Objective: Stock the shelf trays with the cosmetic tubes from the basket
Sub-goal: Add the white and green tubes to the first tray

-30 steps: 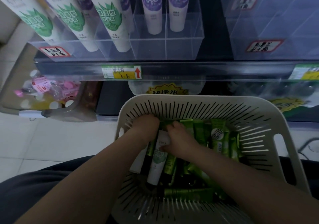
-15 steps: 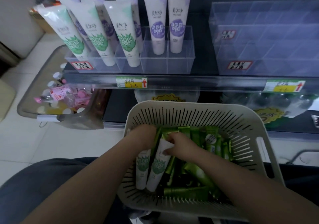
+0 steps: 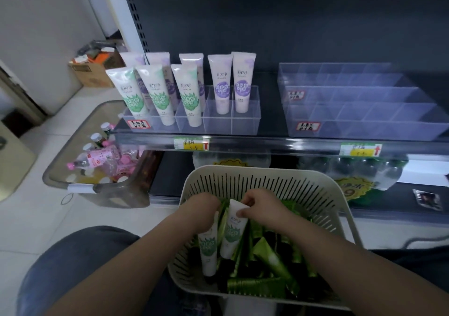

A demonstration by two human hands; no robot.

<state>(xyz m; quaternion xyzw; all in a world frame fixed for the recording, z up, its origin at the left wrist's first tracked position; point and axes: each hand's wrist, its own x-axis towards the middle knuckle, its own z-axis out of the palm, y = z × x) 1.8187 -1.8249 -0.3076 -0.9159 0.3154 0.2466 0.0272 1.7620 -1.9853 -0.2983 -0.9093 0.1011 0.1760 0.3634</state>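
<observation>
A white slotted basket (image 3: 262, 182) sits in front of me, holding several green tubes (image 3: 272, 259). My left hand (image 3: 202, 210) grips a white tube with a green leaf print (image 3: 208, 250) by its top. My right hand (image 3: 261, 205) pinches the top of a second white-and-green tube (image 3: 232, 233). Both tubes hang cap-down inside the basket. On the shelf above, a clear tray (image 3: 218, 121) holds white-green tubes (image 3: 158, 96) at left and white-purple tubes (image 3: 230, 82) at right. A second clear tray (image 3: 359, 118) stands to the right.
A grey bin (image 3: 80, 184) of pink bottles stands on the tiled floor at left. A cardboard box (image 3: 92, 72) sits further back. Price labels (image 3: 192, 144) line the shelf edge. Packs of bottled water (image 3: 364, 172) fill the lower shelf.
The view has tilted up, so more of the shelf shows. Both hands have lifted their white-green tubes a little higher out of the pile of green tubes.
</observation>
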